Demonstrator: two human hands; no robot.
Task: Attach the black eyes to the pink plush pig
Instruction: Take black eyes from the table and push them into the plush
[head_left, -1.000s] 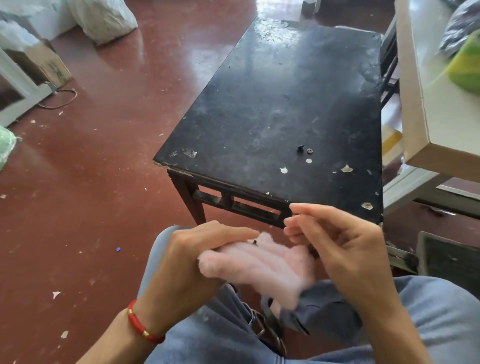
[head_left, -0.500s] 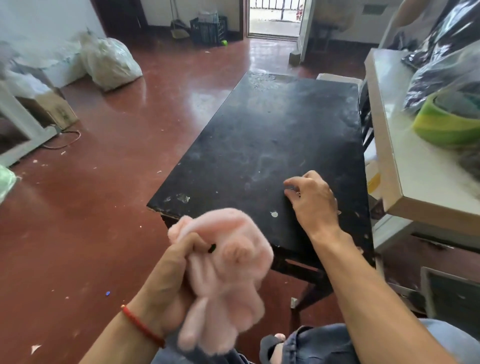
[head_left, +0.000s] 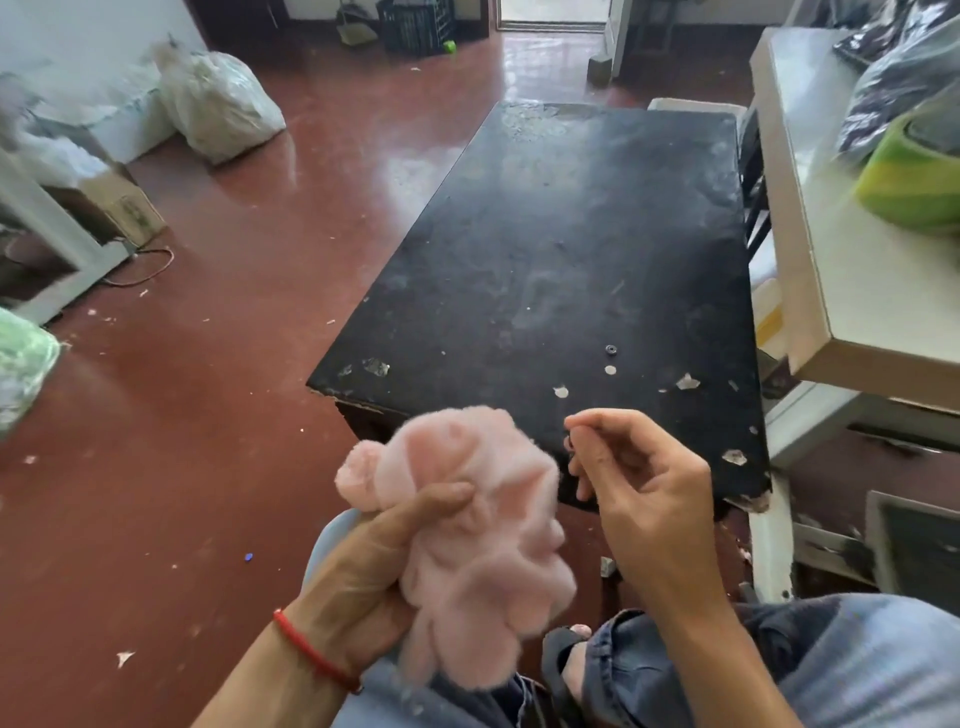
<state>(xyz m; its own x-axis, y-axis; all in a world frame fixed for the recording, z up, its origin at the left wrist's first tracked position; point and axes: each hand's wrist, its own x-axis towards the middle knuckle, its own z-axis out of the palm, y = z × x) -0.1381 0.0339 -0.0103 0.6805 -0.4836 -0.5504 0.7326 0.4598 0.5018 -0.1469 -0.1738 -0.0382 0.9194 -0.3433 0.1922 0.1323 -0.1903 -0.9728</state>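
The pink plush pig (head_left: 470, 525) is bunched upright in my left hand (head_left: 371, 564), thumb pressed across its front, just before the near edge of the black table (head_left: 571, 234). No eye shows on the side facing me. My right hand (head_left: 641, 486) hovers right of the pig with thumb and forefinger pinched on a tiny black eye (head_left: 570, 442), mostly hidden by the fingertips. A small black ring-shaped piece (head_left: 612, 349) lies on the table beyond my right hand.
A white worktable (head_left: 810, 270) with a green roll (head_left: 914, 182) and dark plastic bags stands close on the right. Filled plastic bags (head_left: 218, 104) and a cardboard box (head_left: 117, 202) sit on the red floor at left. My knees in jeans (head_left: 831, 665) are below.
My right hand went out to the table, took one small black piece and came back beside the pig. My left hand lifted the pig off my lap and turned it upright.
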